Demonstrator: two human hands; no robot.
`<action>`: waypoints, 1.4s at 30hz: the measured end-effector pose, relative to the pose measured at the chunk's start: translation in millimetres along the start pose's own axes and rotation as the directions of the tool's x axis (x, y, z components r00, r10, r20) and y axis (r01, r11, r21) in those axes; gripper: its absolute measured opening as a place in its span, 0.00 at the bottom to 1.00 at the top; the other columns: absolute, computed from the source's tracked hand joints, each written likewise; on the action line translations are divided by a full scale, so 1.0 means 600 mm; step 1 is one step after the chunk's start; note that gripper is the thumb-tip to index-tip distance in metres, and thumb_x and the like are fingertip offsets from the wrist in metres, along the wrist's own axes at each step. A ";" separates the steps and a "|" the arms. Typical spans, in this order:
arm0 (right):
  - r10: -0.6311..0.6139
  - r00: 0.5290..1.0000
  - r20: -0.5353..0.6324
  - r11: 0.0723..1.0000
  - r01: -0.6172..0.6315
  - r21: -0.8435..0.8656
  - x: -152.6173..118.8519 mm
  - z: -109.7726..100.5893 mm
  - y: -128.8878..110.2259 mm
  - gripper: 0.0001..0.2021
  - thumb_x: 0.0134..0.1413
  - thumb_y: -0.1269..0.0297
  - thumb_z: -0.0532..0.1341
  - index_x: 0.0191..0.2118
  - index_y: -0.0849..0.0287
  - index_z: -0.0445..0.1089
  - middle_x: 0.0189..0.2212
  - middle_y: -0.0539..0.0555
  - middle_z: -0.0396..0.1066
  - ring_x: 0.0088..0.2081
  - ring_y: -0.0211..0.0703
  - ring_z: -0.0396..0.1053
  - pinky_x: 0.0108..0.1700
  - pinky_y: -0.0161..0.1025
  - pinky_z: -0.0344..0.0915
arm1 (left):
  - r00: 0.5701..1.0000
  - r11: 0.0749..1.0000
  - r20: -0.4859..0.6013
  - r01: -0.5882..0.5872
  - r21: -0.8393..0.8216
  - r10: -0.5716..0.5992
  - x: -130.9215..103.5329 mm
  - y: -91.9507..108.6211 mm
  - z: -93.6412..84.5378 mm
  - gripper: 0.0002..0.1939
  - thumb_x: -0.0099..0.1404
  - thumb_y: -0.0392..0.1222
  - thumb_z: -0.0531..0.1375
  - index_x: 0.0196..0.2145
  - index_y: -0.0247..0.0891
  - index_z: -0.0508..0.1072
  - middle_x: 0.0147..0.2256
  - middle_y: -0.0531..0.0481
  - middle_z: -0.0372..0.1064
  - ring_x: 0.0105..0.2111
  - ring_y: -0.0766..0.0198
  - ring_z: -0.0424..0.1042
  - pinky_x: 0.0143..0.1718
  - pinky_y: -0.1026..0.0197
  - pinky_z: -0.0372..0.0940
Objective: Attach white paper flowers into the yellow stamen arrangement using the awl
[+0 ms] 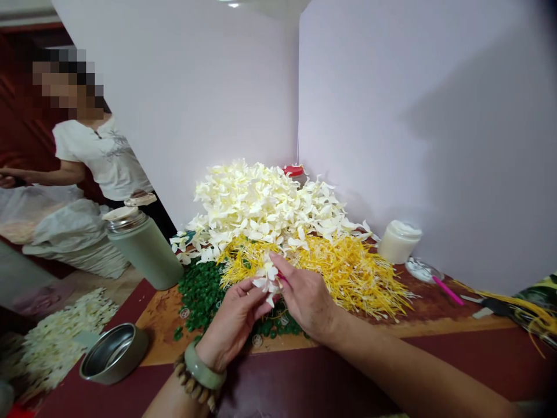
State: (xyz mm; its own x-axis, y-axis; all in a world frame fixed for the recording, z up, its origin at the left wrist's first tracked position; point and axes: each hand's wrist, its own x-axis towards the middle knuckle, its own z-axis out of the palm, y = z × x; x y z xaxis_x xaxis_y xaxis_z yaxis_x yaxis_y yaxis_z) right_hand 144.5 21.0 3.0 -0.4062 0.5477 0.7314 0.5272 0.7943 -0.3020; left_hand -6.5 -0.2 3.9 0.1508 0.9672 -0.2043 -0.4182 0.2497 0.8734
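My left hand (237, 316), with a green bangle and a beaded bracelet at the wrist, has its fingers closed on a small white flower (268, 280). My right hand (307, 296) meets it from the right, fingers pinched at the flower; a bit of pink shows between them, too small to name. Behind my hands rises a heap of white petal pieces (256, 203). Yellow stamens with pale tips (348, 273) are piled in front of it. Small green pieces (200, 293) lie left of my hands and beneath them.
A green flask (148, 252) and a metal-lined cup (115, 354) stand left. On the right are a white jar (399, 241), a small dish (423, 270), a pink stick (448, 290) and scissors (496, 307). A person in a white shirt (107, 157) is at far left.
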 end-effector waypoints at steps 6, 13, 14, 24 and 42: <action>0.288 0.942 0.171 0.800 -0.335 0.498 0.019 -0.029 0.006 0.19 0.59 0.66 0.48 0.55 0.56 0.49 0.29 0.50 0.67 0.24 0.33 0.68 0.29 0.34 0.65 | 0.899 0.955 -0.326 -0.255 0.154 0.292 0.007 0.013 -0.029 0.12 0.48 0.41 0.65 0.30 0.33 0.72 0.26 0.52 0.71 0.29 0.70 0.70 0.35 0.67 0.67; 0.195 0.899 0.391 0.898 -0.324 0.297 0.021 -0.041 -0.008 0.13 0.57 0.68 0.49 0.48 0.56 0.59 0.25 0.48 0.66 0.24 0.34 0.65 0.29 0.33 0.60 | 0.892 0.963 -0.365 -0.240 0.119 0.268 0.009 0.017 -0.035 0.11 0.48 0.40 0.65 0.29 0.32 0.72 0.26 0.51 0.72 0.29 0.70 0.71 0.36 0.67 0.67; 0.185 0.902 0.391 0.930 -0.289 0.227 0.021 -0.041 -0.010 0.13 0.57 0.68 0.49 0.48 0.56 0.60 0.26 0.49 0.68 0.25 0.34 0.65 0.29 0.33 0.60 | 0.891 0.966 -0.375 -0.233 0.109 0.257 0.010 0.018 -0.035 0.11 0.48 0.40 0.65 0.29 0.32 0.72 0.26 0.51 0.72 0.29 0.70 0.71 0.35 0.68 0.67; 0.242 0.880 0.410 0.966 -0.257 -0.017 0.022 -0.033 -0.005 0.14 0.57 0.69 0.48 0.48 0.58 0.61 0.30 0.52 0.71 0.30 0.39 0.69 0.33 0.34 0.60 | 0.897 0.968 -0.366 -0.237 0.080 0.249 0.010 0.019 -0.031 0.10 0.47 0.39 0.66 0.27 0.32 0.73 0.25 0.51 0.72 0.30 0.68 0.72 0.38 0.66 0.67; 0.017 0.952 0.307 0.990 0.028 -0.140 0.009 -0.016 -0.015 0.14 0.56 0.72 0.47 0.46 0.61 0.62 0.31 0.55 0.73 0.30 0.41 0.71 0.31 0.36 0.64 | 0.952 0.977 -0.232 -0.178 0.119 0.201 0.009 0.008 -0.028 0.12 0.51 0.41 0.63 0.34 0.32 0.74 0.33 0.48 0.72 0.34 0.68 0.69 0.40 0.66 0.65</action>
State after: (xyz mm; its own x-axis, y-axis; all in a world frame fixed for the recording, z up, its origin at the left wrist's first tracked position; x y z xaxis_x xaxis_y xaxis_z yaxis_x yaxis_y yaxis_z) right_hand 144.9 14.0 15.5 -0.6067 0.6153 0.5033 0.6150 0.7645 -0.1932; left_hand -22.8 7.4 -0.3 -0.1484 0.9815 -0.1211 -0.3282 0.0666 0.9422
